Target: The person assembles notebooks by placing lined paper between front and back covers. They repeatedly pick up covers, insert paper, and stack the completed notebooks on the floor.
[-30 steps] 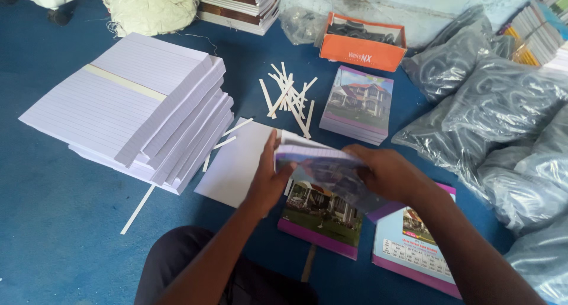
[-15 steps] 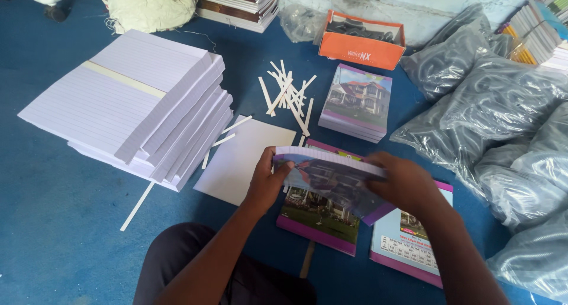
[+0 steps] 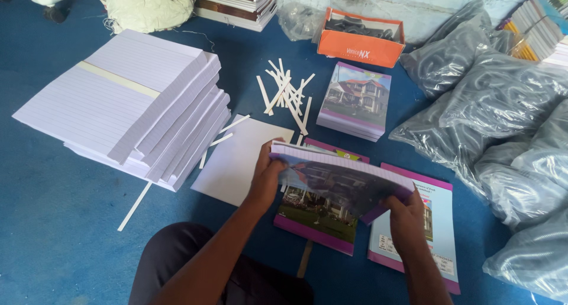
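A thin notebook with lined pages and a glossy house-picture cover (image 3: pixel 340 178) is being held flat above the blue floor (image 3: pixel 53 222). The left hand (image 3: pixel 265 178) is gripping its left edge, fingers curled around it; the right hand (image 3: pixel 407 213) is pinching its right corner. Beneath it, purple-edged printed covers (image 3: pixel 316 219) are lying. A tall stack of lined white paper (image 3: pixel 127 104) is sitting to the left, white paper strips (image 3: pixel 287 92) and an orange cardboard box (image 3: pixel 361 39) beyond.
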